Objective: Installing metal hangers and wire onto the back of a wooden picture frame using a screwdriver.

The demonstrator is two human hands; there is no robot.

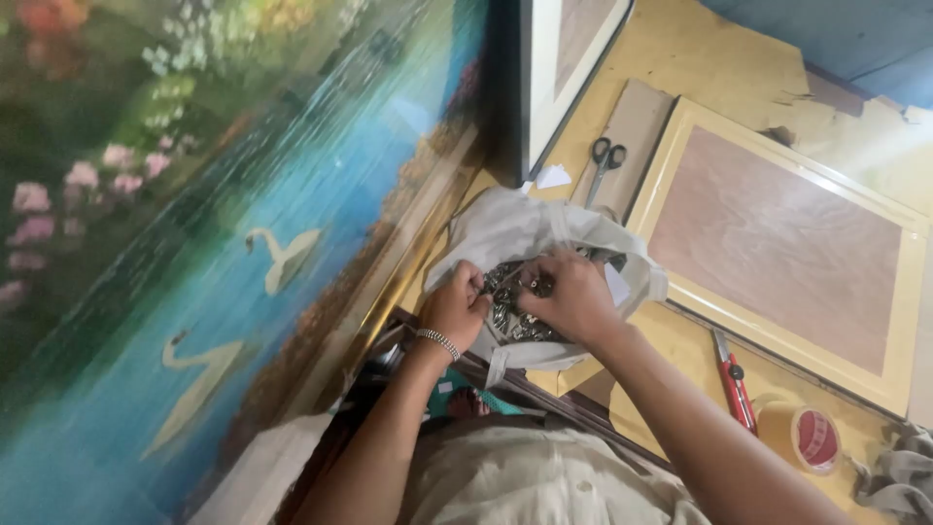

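Head view, looking down. Both hands are inside the mouth of a crumpled white plastic bag that lies on the yellow desk. The bag holds a heap of small silvery metal fittings; their exact kind is too small to tell. Left hand: fingers curled narrow at the left edge of the bag opening, fingertips in contact with the fittings; whether it pinches one cannot be told. A beaded bracelet sits on the left wrist. Right hand: fingers bent down and closed narrow over the heap, thumb and forefinger pinching a small dark metal piece at the middle of the opening. The two hands are just beside each other, nearly touching. Left of the bag: a large painting of swans on blue water, with a gold frame edge, tilted across the view. Behind the bag: black-handled scissors on a strip of brown board. Right of the bag: a pale yellow picture frame lying back-up with its wooden backing showing. Near the right forearm: a red utility knife and, beside it, a roll of tape.
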